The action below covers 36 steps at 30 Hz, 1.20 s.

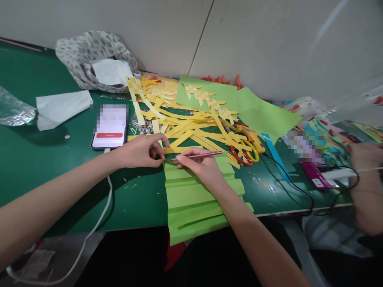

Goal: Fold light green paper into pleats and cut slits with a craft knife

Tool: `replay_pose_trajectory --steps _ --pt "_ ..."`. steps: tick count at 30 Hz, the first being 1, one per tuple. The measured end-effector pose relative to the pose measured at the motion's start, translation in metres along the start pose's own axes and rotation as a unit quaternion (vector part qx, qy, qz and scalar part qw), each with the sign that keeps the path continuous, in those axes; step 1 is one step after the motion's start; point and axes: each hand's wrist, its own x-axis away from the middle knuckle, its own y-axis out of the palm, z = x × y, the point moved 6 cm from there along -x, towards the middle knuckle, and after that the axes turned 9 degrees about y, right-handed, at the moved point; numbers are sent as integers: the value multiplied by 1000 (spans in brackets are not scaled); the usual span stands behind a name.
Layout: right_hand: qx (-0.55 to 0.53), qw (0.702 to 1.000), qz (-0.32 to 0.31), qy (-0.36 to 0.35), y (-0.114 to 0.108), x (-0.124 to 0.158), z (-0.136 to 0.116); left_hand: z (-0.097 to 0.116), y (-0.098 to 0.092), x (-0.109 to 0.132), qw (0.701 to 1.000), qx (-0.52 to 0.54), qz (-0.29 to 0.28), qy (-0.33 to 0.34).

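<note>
My left hand (140, 150) is closed in a pinch at the top left corner of a pleated light green paper (194, 199) that lies on the green table (44, 159) and hangs over its front edge. My right hand (200, 163) grips a thin pink pencil (206, 154) held nearly flat, its tip pointing left toward my left fingers at the paper's top edge. Just behind both hands lies a heap of yellow paper strips (191, 127).
A phone (109, 131) with a white cable lies left of my hands. Red and yellow scissors (243, 153) rest to the right. Green sheets (257, 111), a patterned bag (92, 59), tissue (61, 107) and another person's hand (365, 159) at the right edge are nearby.
</note>
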Motion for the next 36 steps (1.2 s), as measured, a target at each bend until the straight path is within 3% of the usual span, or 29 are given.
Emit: replay_pose_trajectory --steps 12,22,36 --pt "-25 999 33 8 -20 0 4 -3 0 1 1000 11 7 -15" --pt "-23 1000 7 0 0 2 -2 -4 -1 1 999 27 9 -20" --pt "0 1000 8 -2 -1 2 -1 -2 -1 1 999 20 7 -23"
